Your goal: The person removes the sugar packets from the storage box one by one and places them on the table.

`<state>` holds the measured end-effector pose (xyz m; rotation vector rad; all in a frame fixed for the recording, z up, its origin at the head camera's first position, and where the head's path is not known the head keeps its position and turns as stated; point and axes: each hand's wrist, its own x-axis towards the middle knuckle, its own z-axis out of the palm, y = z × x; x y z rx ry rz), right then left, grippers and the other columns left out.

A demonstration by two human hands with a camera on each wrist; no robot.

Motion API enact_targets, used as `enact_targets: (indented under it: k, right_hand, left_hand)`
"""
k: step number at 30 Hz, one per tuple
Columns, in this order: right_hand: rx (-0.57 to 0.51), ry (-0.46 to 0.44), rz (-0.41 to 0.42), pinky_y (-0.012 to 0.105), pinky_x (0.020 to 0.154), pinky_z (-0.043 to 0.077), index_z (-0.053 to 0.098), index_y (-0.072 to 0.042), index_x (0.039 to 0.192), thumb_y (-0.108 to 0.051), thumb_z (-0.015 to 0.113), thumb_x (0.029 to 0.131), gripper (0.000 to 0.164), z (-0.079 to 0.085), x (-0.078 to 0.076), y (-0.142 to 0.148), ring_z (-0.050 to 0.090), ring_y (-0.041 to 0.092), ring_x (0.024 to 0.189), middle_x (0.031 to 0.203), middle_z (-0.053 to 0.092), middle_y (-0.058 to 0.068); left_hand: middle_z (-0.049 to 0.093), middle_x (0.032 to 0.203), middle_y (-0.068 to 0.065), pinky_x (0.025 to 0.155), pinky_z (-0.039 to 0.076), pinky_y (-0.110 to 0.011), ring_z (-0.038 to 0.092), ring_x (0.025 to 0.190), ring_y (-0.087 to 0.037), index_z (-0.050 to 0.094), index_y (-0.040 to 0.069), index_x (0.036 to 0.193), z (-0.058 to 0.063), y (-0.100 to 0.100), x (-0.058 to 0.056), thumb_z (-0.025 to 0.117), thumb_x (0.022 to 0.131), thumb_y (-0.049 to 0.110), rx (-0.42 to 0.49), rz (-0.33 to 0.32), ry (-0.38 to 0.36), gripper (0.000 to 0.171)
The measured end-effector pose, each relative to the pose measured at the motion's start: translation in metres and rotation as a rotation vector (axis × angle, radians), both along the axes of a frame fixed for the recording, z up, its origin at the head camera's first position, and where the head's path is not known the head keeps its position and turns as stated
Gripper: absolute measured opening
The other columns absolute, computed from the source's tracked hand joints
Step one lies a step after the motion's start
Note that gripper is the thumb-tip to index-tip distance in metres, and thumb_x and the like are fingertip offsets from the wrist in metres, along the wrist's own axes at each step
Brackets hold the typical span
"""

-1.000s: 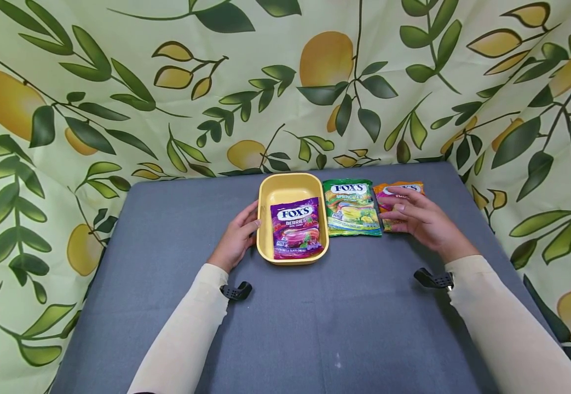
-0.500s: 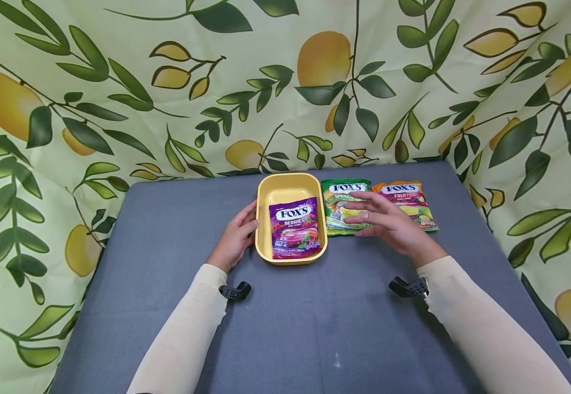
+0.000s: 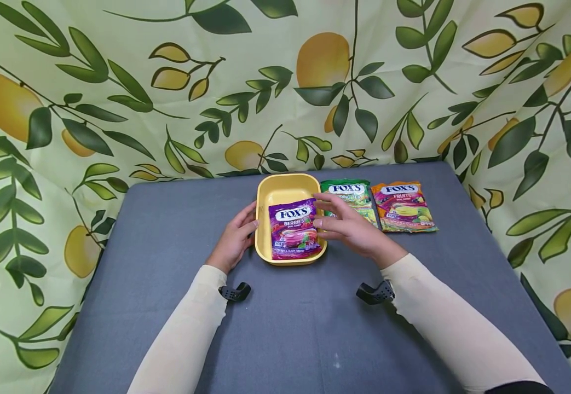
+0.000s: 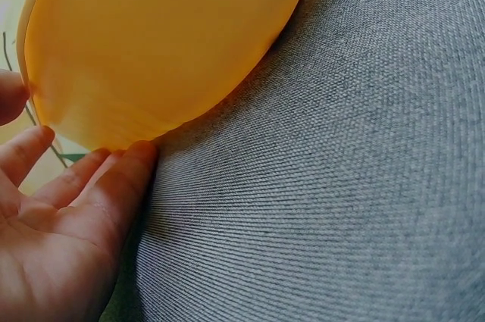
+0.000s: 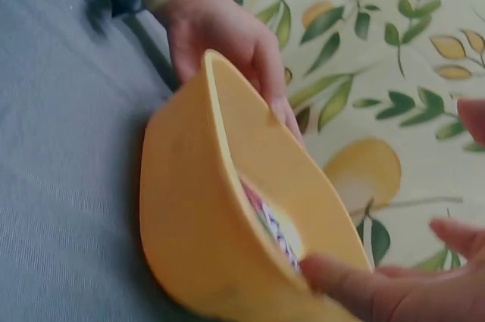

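A leaf-and-fruit-patterned cloth (image 3: 167, 126) backs a blue-grey cloth-covered table (image 3: 285, 339). The left hand (image 3: 233, 239), fingers extended, touches a smooth yellow rounded tray (image 3: 285, 189) holding a shiny purple candy bag (image 3: 292, 232). The right hand (image 3: 351, 227), loosely spread and gripping nothing, overlaps the right rim and a green candy bag (image 3: 349, 188), beside an orange-and-pink one (image 3: 405, 210).

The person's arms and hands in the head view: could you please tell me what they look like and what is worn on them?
A plain cream left sleeve and right sleeve reach the wrists. At each wrist sits a curved black piece, dotted with small marks. The left hand and right hand are ungloved. Black material edges the right sleeve at the picture's bottom.
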<state>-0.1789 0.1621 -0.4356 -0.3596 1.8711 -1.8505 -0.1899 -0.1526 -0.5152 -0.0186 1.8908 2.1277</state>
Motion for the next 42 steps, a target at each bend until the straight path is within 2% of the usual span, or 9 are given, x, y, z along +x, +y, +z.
enact_targets:
  k: [6,9,13,16,22,26,30,35,42]
  right_hand:
    - [0.075,-0.056,-0.079,0.065,0.119,0.035,0.018,-0.014,0.174,-0.027,0.07,0.106,0.086,0.0,0.002,-0.028,0.013,0.048,0.161,0.179,0.007,0.019]
    - [0.122,-0.057,-0.12,0.064,0.124,0.026,0.017,-0.012,0.173,-0.026,0.07,0.106,0.086,-0.001,0.002,-0.039,0.01,0.045,0.163,0.179,0.005,0.018]
    - [0.185,-0.047,-0.154,0.062,0.128,0.017,0.02,-0.01,0.172,-0.025,0.073,0.103,0.088,-0.002,0.003,-0.052,0.014,0.041,0.162,0.177,0.012,0.02]
    - [0.215,-0.047,-0.175,0.061,0.127,0.02,0.02,-0.009,0.171,-0.025,0.075,0.101,0.09,-0.005,0.003,-0.061,0.022,0.04,0.157,0.173,0.02,0.023]
    - [0.238,-0.025,-0.27,0.056,0.121,0.034,0.026,-0.001,0.166,-0.02,0.078,0.099,0.087,-0.014,0.002,-0.073,0.04,0.04,0.145,0.161,0.035,0.027]
    - [0.258,-0.048,-0.303,0.054,0.116,0.041,0.028,-0.001,0.165,-0.018,0.079,0.099,0.085,-0.017,0.001,-0.077,0.047,0.039,0.138,0.156,0.041,0.026]
    - [0.281,-0.089,-0.304,0.055,0.118,0.038,0.028,-0.003,0.166,-0.018,0.079,0.1,0.085,-0.019,0.0,-0.077,0.045,0.039,0.139,0.157,0.04,0.025]
    - [0.253,-0.12,-0.255,0.057,0.121,0.035,0.033,-0.007,0.166,-0.015,0.078,0.101,0.08,-0.021,-0.002,-0.075,0.041,0.039,0.142,0.161,0.037,0.022]
    - [0.204,-0.095,-0.212,0.056,0.12,0.036,0.039,-0.019,0.168,-0.008,0.074,0.102,0.075,-0.025,-0.006,-0.073,0.039,0.04,0.144,0.168,0.031,0.018]
  left_hand:
    - [0.039,0.17,-0.016,0.115,0.045,-0.057,0.049,0.147,-0.034,0.034,0.018,0.173,0.0,0.0,0.0,0.055,0.113,0.013,0.003,0.001,-0.003,0.063]
    - [0.038,0.17,-0.015,0.115,0.045,-0.057,0.048,0.148,-0.034,0.034,0.018,0.173,0.001,0.0,0.001,0.055,0.113,0.015,0.005,0.0,-0.003,0.063]
    - [0.036,0.171,-0.016,0.115,0.044,-0.058,0.046,0.149,-0.034,0.033,0.017,0.173,0.001,0.0,0.001,0.055,0.114,0.014,0.014,-0.001,-0.003,0.063]
    - [0.036,0.172,-0.016,0.116,0.043,-0.058,0.045,0.15,-0.034,0.032,0.016,0.173,0.0,0.0,0.001,0.054,0.113,0.014,0.021,-0.003,-0.002,0.064]
    - [0.037,0.171,-0.015,0.116,0.044,-0.057,0.046,0.149,-0.033,0.033,0.018,0.173,0.0,0.0,0.002,0.056,0.113,0.016,0.017,-0.003,-0.007,0.064]
    - [0.038,0.17,-0.015,0.115,0.045,-0.057,0.047,0.148,-0.033,0.034,0.019,0.173,0.001,-0.001,0.002,0.056,0.113,0.016,0.016,-0.002,-0.007,0.064]
    - [0.039,0.17,-0.015,0.115,0.045,-0.057,0.049,0.147,-0.033,0.034,0.019,0.173,0.001,-0.001,0.002,0.056,0.113,0.015,0.013,-0.001,-0.004,0.064]
    - [0.04,0.169,-0.015,0.114,0.046,-0.057,0.05,0.146,-0.034,0.034,0.019,0.173,-0.001,-0.001,0.001,0.055,0.113,0.014,0.013,0.004,-0.003,0.064]
    - [0.041,0.169,-0.014,0.115,0.046,-0.055,0.049,0.147,-0.033,0.034,0.019,0.173,0.0,-0.001,0.001,0.054,0.114,0.015,0.018,-0.005,0.012,0.063]
